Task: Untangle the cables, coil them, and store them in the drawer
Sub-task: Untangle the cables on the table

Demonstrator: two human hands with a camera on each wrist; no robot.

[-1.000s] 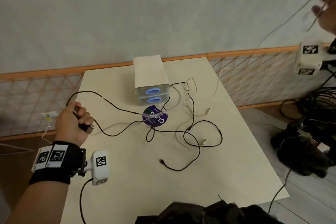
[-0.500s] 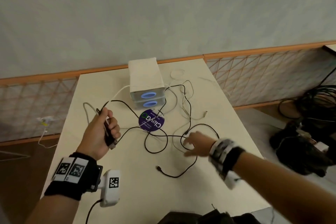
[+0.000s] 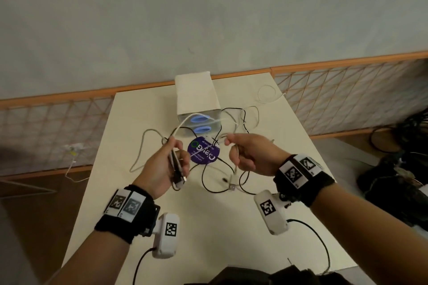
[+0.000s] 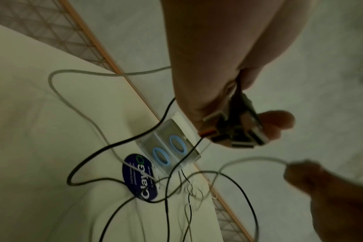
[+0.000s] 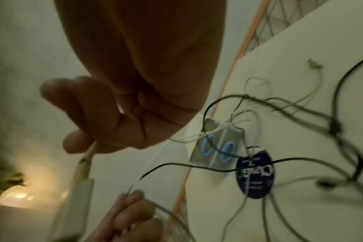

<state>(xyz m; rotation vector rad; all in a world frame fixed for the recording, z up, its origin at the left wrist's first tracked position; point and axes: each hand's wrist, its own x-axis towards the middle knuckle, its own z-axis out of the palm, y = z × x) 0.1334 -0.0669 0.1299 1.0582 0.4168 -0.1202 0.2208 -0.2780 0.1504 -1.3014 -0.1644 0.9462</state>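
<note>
Black and white cables (image 3: 222, 169) lie tangled on the cream table (image 3: 208, 227) in front of a small white two-drawer unit (image 3: 196, 102) with blue handles; both drawers look closed. My left hand (image 3: 177, 162) grips a bundle of cable plugs (image 4: 238, 131), black and white, above the table. My right hand (image 3: 234, 152) pinches a white cable (image 5: 87, 157) whose plug hangs below the fingers. A white strand (image 4: 249, 159) arcs between the two hands. The hands hover left and right of a purple round disc (image 3: 203, 151).
A loose white cable loop (image 3: 266, 95) lies at the table's back right. An orange-framed lattice fence (image 3: 347, 99) runs behind the table. Dark bags and cords (image 3: 398, 176) sit on the floor to the right. A dark object (image 3: 266, 275) overlaps the near edge.
My right hand came down from high on the right, reached into the tangle and lifted a white cable end. My left hand moved toward the centre, still holding the plugs.
</note>
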